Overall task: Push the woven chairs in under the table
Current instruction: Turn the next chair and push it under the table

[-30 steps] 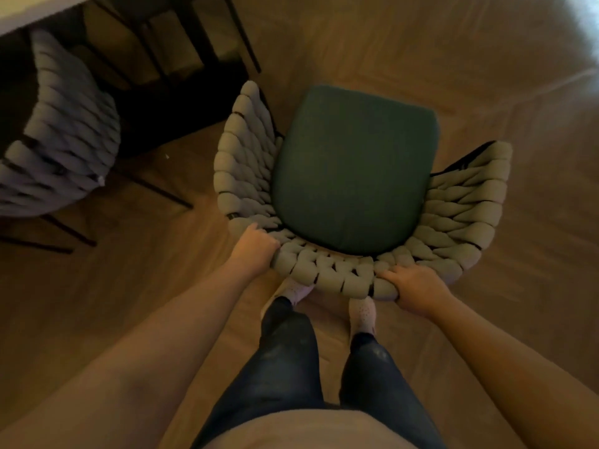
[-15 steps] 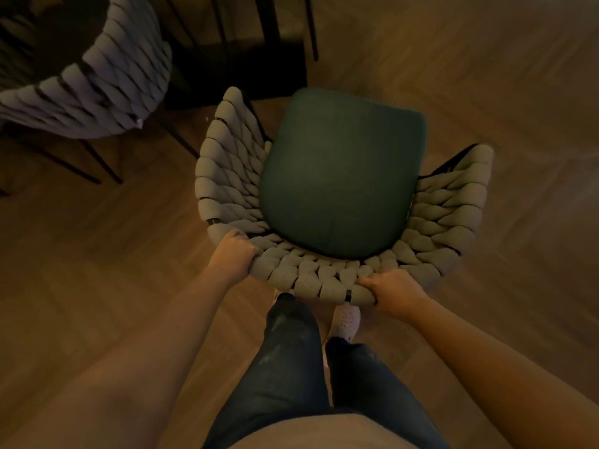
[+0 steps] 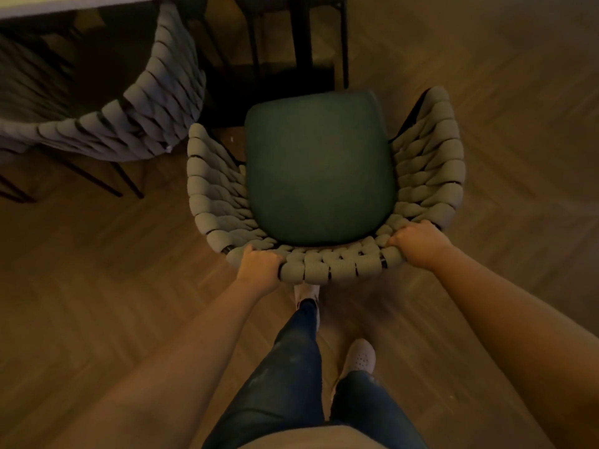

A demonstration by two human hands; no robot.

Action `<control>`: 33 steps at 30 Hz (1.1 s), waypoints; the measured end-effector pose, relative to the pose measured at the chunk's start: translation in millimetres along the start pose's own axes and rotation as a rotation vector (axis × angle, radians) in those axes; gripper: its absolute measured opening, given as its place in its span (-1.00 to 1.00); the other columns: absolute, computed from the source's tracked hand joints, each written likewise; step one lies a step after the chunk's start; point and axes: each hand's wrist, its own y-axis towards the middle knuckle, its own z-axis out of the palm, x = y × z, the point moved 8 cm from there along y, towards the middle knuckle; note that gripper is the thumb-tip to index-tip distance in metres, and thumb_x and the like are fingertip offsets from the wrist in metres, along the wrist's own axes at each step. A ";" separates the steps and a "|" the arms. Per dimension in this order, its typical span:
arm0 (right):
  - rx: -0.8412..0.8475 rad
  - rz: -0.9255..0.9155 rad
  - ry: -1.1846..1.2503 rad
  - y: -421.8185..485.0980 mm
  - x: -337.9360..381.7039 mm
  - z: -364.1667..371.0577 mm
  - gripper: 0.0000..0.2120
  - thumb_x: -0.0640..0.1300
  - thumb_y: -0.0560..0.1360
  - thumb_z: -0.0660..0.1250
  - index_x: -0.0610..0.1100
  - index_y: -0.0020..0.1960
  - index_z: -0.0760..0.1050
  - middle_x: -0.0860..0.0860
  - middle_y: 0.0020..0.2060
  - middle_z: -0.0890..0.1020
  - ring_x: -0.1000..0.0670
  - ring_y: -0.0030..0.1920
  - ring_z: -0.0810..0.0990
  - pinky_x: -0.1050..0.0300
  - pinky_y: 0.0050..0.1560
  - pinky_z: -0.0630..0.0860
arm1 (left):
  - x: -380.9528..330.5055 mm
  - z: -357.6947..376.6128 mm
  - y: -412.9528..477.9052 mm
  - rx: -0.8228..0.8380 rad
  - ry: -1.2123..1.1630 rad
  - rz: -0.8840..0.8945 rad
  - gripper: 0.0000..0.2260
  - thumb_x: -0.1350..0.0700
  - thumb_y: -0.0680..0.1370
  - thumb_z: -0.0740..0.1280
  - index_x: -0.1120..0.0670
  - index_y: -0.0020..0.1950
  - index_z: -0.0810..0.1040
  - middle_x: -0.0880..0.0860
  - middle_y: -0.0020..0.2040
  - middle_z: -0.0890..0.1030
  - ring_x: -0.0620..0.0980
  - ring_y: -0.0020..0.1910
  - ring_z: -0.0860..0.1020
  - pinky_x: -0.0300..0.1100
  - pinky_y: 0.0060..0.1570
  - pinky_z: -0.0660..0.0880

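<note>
Grey woven cord wraps a second chair (image 3: 136,124) at the upper left of the frame, its front apparently under the pale table (image 3: 74,3) edge along the top. Just left of centre, the left hand (image 3: 259,265) curls over the back rail of the woven chair (image 3: 428,163), which fills the middle of the frame. The front of its green cushion (image 3: 319,166) lies close to the dark table leg (image 3: 301,43). To the right, the right hand (image 3: 418,243) grips the same rail.

The padded cord probably gives under the fingers, over a stiff frame. The chair seems light enough to slide, though thin legs may drag on the wood floor (image 3: 518,92). Holding the rail either side of centre suits steering.
</note>
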 end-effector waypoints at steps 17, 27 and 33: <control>-0.010 0.006 0.064 93.8 -19.4 -69.3 -0.69 -0.08 0.56 0.23 0.17 0.26 0.46 0.11 0.18 0.56 0.01 0.19 0.48 0.11 0.05 0.45 | 77.0 -59.1 75.0 0.117 0.018 0.028 -0.81 0.08 0.58 0.24 -0.04 0.16 0.55 -0.01 0.08 0.61 0.03 0.13 0.53 0.06 0.34 0.28; -0.041 0.033 0.135 127.0 -27.6 -101.9 -0.67 -0.05 0.58 0.21 0.16 0.32 0.42 0.08 0.23 0.52 0.00 0.23 0.45 0.10 0.08 0.40 | 111.6 -111.1 109.5 0.114 0.137 0.080 -0.82 0.07 0.59 0.23 0.00 0.14 0.56 0.02 0.06 0.61 0.04 0.12 0.54 -0.01 0.22 0.34; -0.035 0.059 0.138 154.3 -39.7 -119.3 -0.67 -0.08 0.58 0.20 0.14 0.31 0.44 0.05 0.19 0.54 -0.02 0.18 0.48 0.07 0.11 0.46 | 130.8 -134.7 137.5 0.111 0.165 0.108 -0.81 0.07 0.62 0.23 0.01 0.18 0.55 0.03 0.09 0.61 0.03 0.13 0.53 -0.06 0.17 0.36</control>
